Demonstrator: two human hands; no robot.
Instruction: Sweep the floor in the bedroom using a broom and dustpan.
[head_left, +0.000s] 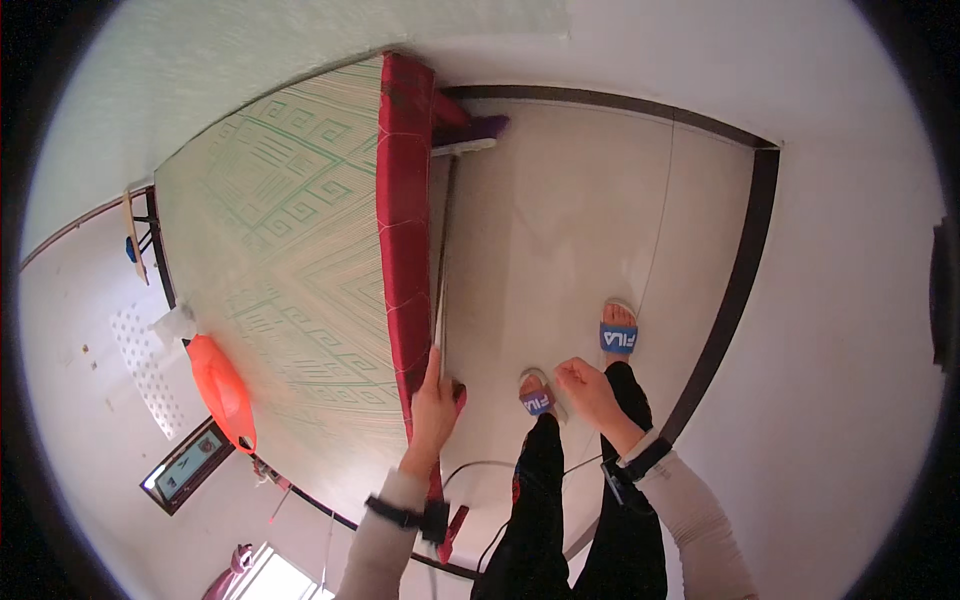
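Note:
My left hand (436, 411) is wrapped around the long thin handle of a broom (442, 292), with the index finger stretched along it. The handle runs away from me beside the red side of a mattress (406, 225). At its far end a pale head bears purple bristles (480, 130), resting on the floor near the wall and partly hidden by the mattress edge. My right hand (592, 394) hovers over the floor between my feet, fingers curled, with nothing visible in it.
A patterned mat (300, 247) covers the mattress. An orange plastic bag (223, 390) lies on its left side. Dark skirting (739, 285) edges the pale tiled floor (570, 202). A dark cable (480, 463) crosses the floor near my legs. Blue sandals (618, 339) are on my feet.

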